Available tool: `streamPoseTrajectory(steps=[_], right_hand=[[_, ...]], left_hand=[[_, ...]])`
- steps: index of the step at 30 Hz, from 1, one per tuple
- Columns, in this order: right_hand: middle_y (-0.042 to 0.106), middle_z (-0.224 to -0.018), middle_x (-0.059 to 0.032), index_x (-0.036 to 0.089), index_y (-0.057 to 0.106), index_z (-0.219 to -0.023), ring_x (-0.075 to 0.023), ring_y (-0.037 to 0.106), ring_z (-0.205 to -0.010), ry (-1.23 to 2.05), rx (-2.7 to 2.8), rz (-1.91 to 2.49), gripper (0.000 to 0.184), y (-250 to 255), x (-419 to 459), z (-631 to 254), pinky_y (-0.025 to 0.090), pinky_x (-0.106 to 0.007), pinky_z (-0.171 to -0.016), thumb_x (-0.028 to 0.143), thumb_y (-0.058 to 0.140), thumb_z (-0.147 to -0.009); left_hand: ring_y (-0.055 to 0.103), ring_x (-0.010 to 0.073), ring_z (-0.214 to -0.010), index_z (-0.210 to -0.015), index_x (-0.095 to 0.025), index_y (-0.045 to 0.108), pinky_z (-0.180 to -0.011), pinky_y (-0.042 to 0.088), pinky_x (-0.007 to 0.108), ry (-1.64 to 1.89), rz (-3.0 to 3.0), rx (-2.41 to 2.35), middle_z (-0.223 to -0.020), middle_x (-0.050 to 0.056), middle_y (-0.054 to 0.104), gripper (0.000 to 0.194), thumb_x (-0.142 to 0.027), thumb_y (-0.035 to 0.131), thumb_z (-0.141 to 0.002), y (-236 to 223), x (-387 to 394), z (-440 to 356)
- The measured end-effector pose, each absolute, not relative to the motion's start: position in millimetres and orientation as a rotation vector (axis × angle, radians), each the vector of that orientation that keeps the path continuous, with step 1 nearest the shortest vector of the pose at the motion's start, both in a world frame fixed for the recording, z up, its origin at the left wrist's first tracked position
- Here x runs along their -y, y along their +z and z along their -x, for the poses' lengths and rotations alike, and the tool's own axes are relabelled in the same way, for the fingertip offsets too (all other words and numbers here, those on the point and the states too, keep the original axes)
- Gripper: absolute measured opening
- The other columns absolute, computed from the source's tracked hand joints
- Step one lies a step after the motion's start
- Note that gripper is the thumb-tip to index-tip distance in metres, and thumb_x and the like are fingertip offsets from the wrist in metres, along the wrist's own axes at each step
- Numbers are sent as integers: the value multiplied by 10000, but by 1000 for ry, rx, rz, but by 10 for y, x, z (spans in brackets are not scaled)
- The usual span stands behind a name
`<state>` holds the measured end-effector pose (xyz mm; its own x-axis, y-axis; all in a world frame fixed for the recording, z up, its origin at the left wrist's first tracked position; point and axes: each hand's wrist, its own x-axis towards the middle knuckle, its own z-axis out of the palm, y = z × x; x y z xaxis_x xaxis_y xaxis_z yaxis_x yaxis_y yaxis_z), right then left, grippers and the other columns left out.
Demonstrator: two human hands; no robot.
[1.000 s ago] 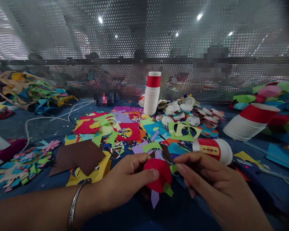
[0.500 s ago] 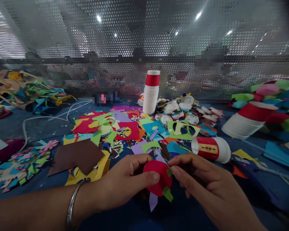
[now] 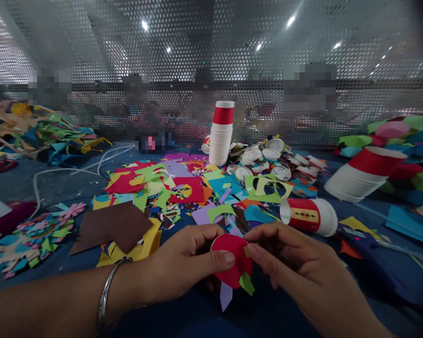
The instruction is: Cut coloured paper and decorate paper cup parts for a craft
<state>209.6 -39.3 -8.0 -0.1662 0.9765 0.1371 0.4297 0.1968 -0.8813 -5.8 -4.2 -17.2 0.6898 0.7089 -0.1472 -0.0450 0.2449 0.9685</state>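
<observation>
Between my hands is a round red paper disc (image 3: 238, 268), turned face up. My left hand (image 3: 183, 267) grips it, the thumb lying on top and the fingers curled behind, out of sight. At the disc's right edge my right hand (image 3: 292, 267) pinches a small green paper piece (image 3: 246, 251) between thumb and index finger, pressing it against the rim. A second green paper piece (image 3: 247, 283) sticks out at the lower right of the disc, and a pointed lilac strip (image 3: 226, 296) juts from below.
Colourful paper scraps (image 3: 186, 190) cover the middle, with brown paper (image 3: 109, 225) at left. A paper cup stack (image 3: 220, 141) stands behind; a red-and-white cup (image 3: 308, 217) lies on its side. Paper-flower pieces (image 3: 38, 239) lie left; a blue tool (image 3: 359, 241) lies right. Perforated screen (image 3: 183, 56) behind.
The red disc has shifted slightly to the right and down. At its right edge, the pinched green piece shows less, as my right thumb and finger have closed over it.
</observation>
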Motion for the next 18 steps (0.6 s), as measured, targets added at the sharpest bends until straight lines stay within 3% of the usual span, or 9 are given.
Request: streamPoseTrajectory(steps=[7,12,18], right_hand=[[685,-718,13,244,690,-970,-114,576,-543,938,1719,1347,223,-37,407,-2109,468,-209,-479,456,648,-914],[637,-690,23,243,683,-1004,-109,548,-543,1009,1671,1340,257,-13,389,-2095,472,-200,-493,483,628,-932],[706,-841,-11,237,661,-1052,-144,648,-715,1250,1680,1290,280,-31,400,-2054,530,-221,-620,487,643,-927]], left_hand=[[496,72,-650,-894,-161,621,-579,369,172,560,-1281,-670,-781,-13,598,222,-375,678,-911,-98,41,81],[548,101,-726,-894,-152,640,-681,419,205,506,-1262,-640,-819,6,632,191,-332,705,-882,-55,46,77],[452,87,-652,-890,-148,661,-601,349,195,337,-1396,-686,-744,-32,554,229,-371,704,-866,3,28,108]])
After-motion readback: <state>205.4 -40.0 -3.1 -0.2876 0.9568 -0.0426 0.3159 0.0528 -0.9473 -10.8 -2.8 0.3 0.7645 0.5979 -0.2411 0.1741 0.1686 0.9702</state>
